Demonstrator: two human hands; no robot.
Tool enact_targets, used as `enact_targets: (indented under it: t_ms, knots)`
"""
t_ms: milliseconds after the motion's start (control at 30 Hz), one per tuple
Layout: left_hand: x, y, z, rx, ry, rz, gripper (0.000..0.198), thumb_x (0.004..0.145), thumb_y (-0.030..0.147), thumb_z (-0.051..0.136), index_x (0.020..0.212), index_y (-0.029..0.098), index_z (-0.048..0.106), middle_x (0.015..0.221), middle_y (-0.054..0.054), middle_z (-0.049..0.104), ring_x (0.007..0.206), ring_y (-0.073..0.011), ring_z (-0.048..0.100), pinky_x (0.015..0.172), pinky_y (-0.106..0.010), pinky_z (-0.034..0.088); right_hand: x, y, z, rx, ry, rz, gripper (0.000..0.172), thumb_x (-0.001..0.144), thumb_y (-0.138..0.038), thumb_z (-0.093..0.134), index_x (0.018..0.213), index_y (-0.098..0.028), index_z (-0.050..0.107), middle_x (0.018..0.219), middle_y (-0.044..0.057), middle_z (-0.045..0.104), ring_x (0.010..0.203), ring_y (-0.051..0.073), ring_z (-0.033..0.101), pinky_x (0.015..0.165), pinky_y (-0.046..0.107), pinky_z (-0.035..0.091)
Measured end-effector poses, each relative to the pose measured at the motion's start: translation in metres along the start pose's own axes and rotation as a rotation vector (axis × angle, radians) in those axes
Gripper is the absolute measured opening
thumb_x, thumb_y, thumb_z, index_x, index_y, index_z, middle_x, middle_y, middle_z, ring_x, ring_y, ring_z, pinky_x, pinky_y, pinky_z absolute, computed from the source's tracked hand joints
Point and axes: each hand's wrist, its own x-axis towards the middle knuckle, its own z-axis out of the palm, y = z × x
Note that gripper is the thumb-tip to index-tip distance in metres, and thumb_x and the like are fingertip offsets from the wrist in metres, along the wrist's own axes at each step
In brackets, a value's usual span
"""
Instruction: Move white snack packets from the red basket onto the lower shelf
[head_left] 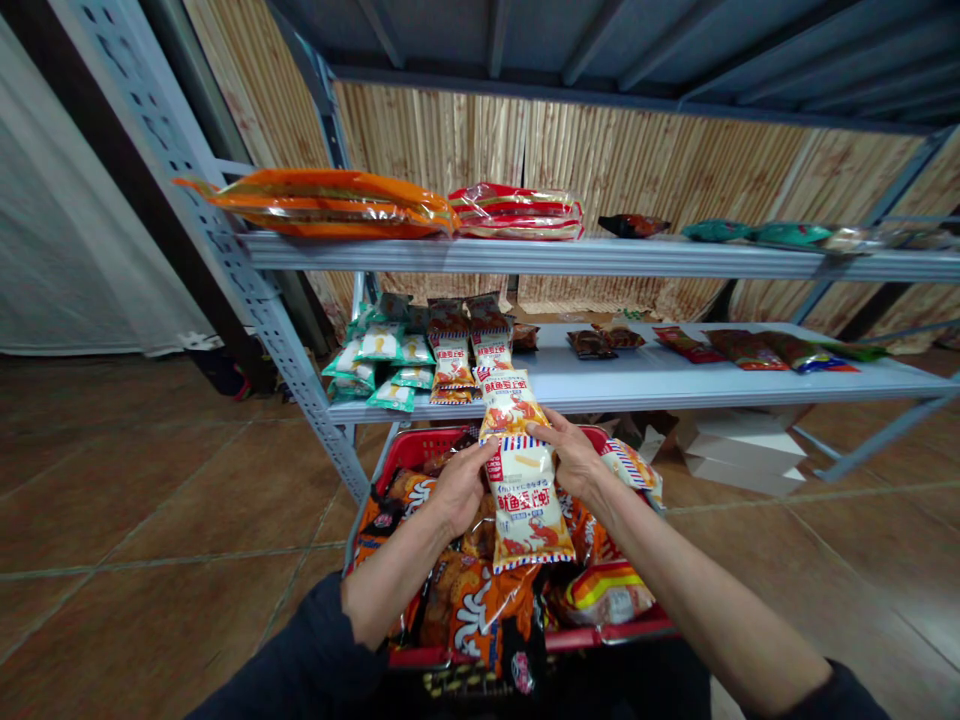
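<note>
Two white, orange and red snack bags are between my hands over a red basket (pixel 645 629). My left hand (pixel 463 492) is closed on the upper left edge of the nearer snack bag (pixel 527 505). The farther snack bag (pixel 512 400) overlaps its top end, and my right hand (pixel 568 455) has its fingers closed on that bag's lower right side. Just beyond, similar bags (pixel 452 362) stand in stacks on the lower shelf (pixel 600 395). Orange and black snack packs (pixel 480 610) fill the basket below my hands.
Green and white packets (pixel 380 342) are piled at the lower shelf's left end. Dark and red packets (pixel 686 345) lie farther right. The middle shelf (pixel 420 256) holds a large orange bag (pixel 330 200) and a red-striped bag (pixel 517 212). White boxes (pixel 739 445) sit on the floor.
</note>
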Motion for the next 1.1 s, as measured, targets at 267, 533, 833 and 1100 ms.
enact_targets:
  t_ms: [267, 533, 833, 1100]
  knots:
    - [0.004, 0.004, 0.005, -0.001, 0.024, 0.025, 0.031, 0.072, 0.031, 0.064, 0.097, 0.013, 0.065, 0.095, -0.010, 0.069, 0.088, -0.0207, 0.063, 0.083, -0.033, 0.047, -0.011, 0.001, -0.011, -0.042, -0.033, 0.033, 0.037, 0.066, -0.031, 0.068, 0.100, -0.022, 0.057, 0.085, 0.000, 0.069, 0.071, 0.015, 0.063, 0.065, 0.026, 0.049]
    - [0.009, 0.006, 0.013, 0.022, 0.193, 0.028, 0.026, 0.071, 0.033, 0.064, 0.086, 0.012, 0.065, 0.083, -0.010, 0.070, 0.079, -0.0209, 0.065, 0.076, -0.033, 0.049, -0.032, 0.008, -0.025, -0.107, -0.229, 0.139, 0.042, 0.070, -0.030, 0.066, 0.109, -0.023, 0.054, 0.086, 0.002, 0.069, 0.070, 0.016, 0.064, 0.065, 0.030, 0.051]
    - [0.012, 0.004, 0.018, 0.034, 0.165, 0.040, 0.031, 0.069, 0.037, 0.066, 0.088, 0.012, 0.065, 0.082, -0.010, 0.070, 0.081, -0.0209, 0.064, 0.079, -0.033, 0.048, -0.033, 0.007, -0.029, -0.138, -0.221, 0.113, 0.043, 0.067, -0.028, 0.067, 0.109, -0.021, 0.056, 0.086, 0.003, 0.070, 0.065, 0.017, 0.065, 0.062, 0.030, 0.052]
    - [0.008, 0.001, 0.020, 0.013, 0.153, -0.019, 0.028, 0.065, 0.026, 0.070, 0.087, 0.010, 0.065, 0.081, -0.011, 0.070, 0.078, -0.0223, 0.065, 0.077, -0.035, 0.049, -0.032, 0.009, -0.029, -0.135, -0.204, 0.125, 0.044, 0.067, -0.031, 0.067, 0.108, -0.021, 0.055, 0.088, 0.004, 0.069, 0.070, 0.018, 0.065, 0.065, 0.031, 0.052]
